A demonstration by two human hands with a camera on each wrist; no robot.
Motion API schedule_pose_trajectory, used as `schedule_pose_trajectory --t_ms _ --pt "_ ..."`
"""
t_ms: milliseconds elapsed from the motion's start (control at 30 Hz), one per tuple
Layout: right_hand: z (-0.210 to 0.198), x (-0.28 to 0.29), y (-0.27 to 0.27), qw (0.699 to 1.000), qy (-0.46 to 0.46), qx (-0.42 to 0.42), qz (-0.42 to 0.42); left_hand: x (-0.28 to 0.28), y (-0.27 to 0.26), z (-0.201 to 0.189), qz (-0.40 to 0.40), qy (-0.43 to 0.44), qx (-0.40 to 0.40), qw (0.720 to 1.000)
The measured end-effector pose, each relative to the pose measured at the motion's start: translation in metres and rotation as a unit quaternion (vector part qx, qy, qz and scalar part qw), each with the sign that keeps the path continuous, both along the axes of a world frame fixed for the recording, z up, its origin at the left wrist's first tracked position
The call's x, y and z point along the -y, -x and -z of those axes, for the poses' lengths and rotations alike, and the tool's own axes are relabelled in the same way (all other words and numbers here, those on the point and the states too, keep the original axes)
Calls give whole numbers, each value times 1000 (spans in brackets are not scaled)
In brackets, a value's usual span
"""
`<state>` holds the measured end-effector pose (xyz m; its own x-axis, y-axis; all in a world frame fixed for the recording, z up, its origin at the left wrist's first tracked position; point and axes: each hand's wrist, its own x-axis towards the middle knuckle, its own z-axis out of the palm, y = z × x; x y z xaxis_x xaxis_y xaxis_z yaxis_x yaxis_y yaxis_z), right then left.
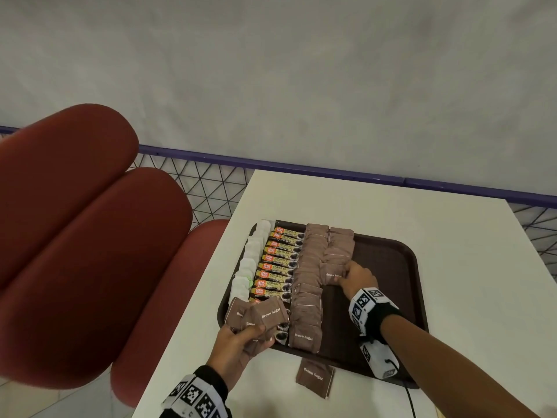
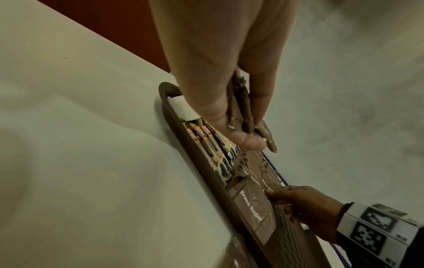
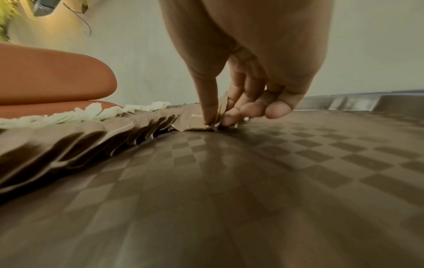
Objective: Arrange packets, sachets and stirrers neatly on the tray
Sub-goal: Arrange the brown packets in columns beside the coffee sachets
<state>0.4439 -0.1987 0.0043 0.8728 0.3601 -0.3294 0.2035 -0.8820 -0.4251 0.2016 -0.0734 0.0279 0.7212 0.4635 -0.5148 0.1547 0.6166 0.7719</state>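
Observation:
A dark brown tray on the white table holds rows of white sachets, coffee granule sticks and brown sugar packets. A shorter row of brown sugar packets runs beside them. My right hand pinches the nearest packet of that short row, low on the tray; in the right wrist view thumb and fingers press its edge. My left hand grips a fanned bunch of brown sugar packets over the tray's near left corner, also seen as packets between thumb and fingers.
One loose brown sugar packet lies on the table in front of the tray. Red padded seats stand to the left. A purple rail with wire mesh runs behind the table. The tray's right half is bare.

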Motion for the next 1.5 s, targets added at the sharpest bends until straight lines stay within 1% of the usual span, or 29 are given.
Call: schedule_pose_trajectory --t_ms 100,267,400,500,567,633,767,867,1000,1067,1200,1300,1400,1500 --pt "1 -2 -2 1000 22 21 -4 -1 1 0 3 -1 0 1000" --pt "2 -1 0 1000 19 23 4 -2 0 -1 2 4 2 1000" --pt "-1 3 3 999 -12 32 24 -1 -2 -6 3 -6 7 1000" --pt "-6 7 8 996 -68 32 44 1 -4 -7 0 -11 7 1000" --pt "-9 8 14 993 -107 18 48 2 -4 -6 -4 -12 3 1000" --pt "-11 6 23 988 -149 -10 35 4 -6 -7 -2 -15 0 1000" --pt "-23 2 52 964 -243 -96 -47 12 -10 -11 10 -30 4 999" --pt "-29 -1 70 943 -273 -165 -96 17 -12 -13 13 -36 4 999" --pt "-29 -2 83 921 -295 -220 -126 24 -14 -15 13 -44 0 999" --pt "-31 0 86 915 -300 -229 -145 26 -14 -16 13 -46 2 999" --pt "-30 4 87 900 -315 -262 -150 29 -14 -17 20 -43 1 999" --pt "-29 7 85 903 -311 -260 -142 30 -14 -16 21 -27 0 999" --pt "-28 11 82 909 -311 -240 -138 29 -15 -15 23 9 2 1000" --pt "-29 16 78 907 -318 -253 -114 27 -16 -16 20 39 8 999"
